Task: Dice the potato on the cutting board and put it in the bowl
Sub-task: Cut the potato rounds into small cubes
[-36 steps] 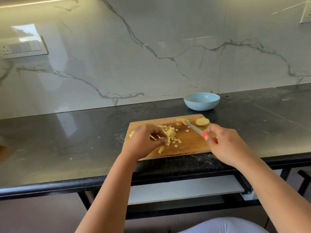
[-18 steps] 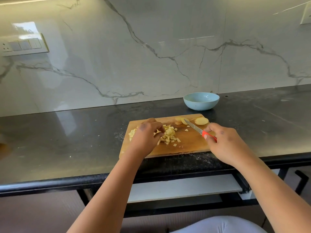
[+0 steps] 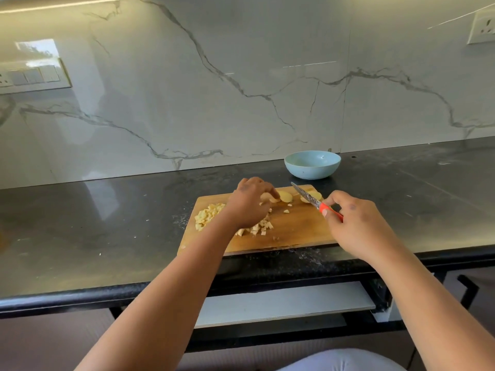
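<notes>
The left hand (image 3: 247,203) reaches across the rectangular wooden cutting board (image 3: 294,231), its fingers (image 3: 273,195) curled down onto a pale yellow potato slice (image 3: 284,196) near the board's far edge; whether they pinch it or only touch it cannot be told. The right hand (image 3: 356,223) grips the red handle of a small kitchen knife (image 3: 310,198), with the blade angled up and away, its tip lifted off the wood and lying over a second potato slice (image 3: 316,194) at the far right corner. A heap of diced potato pieces (image 3: 209,214) sits at the board's left end, with more cubes partly hidden beneath the left wrist. The round light-blue bowl (image 3: 312,164) stands on the dark stone surface (image 3: 107,223) just beyond the board, and appears to hold nothing.

The main hazard is the blade so near the left fingertips: if the slice is drawn toward the knife while the edge comes down, a finger could be nicked. The wet slice may also slip from a loose hold. The left forearm passes directly over the loose cubes, so pulling back could sweep some off the near edge. The board itself overhangs the surface's front lip slightly, and hard chopping there might shift it.
</notes>
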Available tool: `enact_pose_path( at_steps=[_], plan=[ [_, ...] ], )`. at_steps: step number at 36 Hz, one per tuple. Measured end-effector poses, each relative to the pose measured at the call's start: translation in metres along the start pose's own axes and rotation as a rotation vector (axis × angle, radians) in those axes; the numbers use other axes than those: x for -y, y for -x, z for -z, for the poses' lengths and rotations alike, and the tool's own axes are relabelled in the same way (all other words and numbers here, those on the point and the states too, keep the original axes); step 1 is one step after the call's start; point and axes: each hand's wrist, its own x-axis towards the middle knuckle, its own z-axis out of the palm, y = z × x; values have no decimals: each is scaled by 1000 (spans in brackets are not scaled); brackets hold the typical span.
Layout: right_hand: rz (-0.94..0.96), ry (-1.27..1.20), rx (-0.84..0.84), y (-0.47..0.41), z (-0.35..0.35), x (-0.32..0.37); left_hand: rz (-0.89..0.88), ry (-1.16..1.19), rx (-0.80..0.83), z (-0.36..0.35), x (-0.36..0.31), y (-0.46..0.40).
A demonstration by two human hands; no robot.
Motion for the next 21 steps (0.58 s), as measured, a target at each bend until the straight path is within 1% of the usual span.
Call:
enact_pose_path(
  at_steps=[3,6,10,12,15,21],
  plan=[
    [-8,-11,3,0,1,-1,31,9,36,-3,-2,-28],
    [-34,-28,-3,-4,4,-5,25,-74,102,-13,-5,-52],
    [-78,-87,-63,-10,12,-14,45,-208,203,-26,-8,-76],
    [-73,-91,-75,-11,15,-18,56,-238,261,-29,-8,-84],
    [-64,-98,-61,-13,14,-20,92,-184,319,-29,-9,-87],
    [-54,-122,-40,-15,8,-20,123,-40,284,-25,-14,-87]
  ],
)
